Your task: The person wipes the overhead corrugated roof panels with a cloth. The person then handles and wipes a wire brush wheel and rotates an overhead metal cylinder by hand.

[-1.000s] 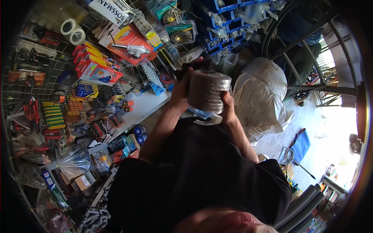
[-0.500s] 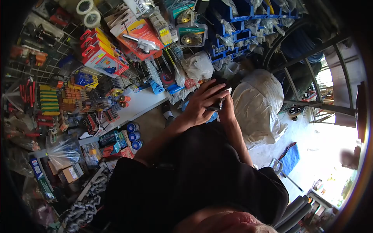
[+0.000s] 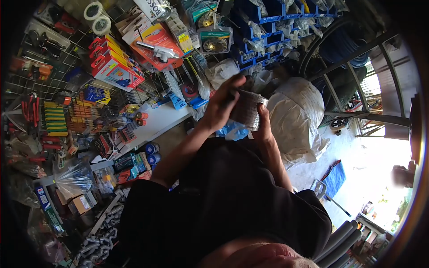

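A brownish-silver cylindrical roll (image 3: 246, 110) with a shiny, ribbed-looking surface is held up in front of my chest. My right hand (image 3: 263, 125) is closed on its right side and lower edge, thumb against the wrap. On the roll's left, my left hand (image 3: 219, 109) is raised with its fingers curled. A small dark item (image 3: 229, 98) shows in that hand, too blurred to identify. Just beneath the roll is a piece of light-blue plastic (image 3: 233, 131), partly hidden by the hands and roll.
Packaged tools hang on a wire rack (image 3: 67, 53) at left, by a white counter edge (image 3: 156, 127). Blue parts bins (image 3: 268, 40) are stacked ahead. A large covered bundle (image 3: 295, 118) stands right of my hands, near a metal frame (image 3: 371, 118). Metal fittings (image 3: 96, 241) lie lower left.
My hands have moved apart, the left one shifting left. The roll, hidden before, now shows between them. My view has shifted slightly.
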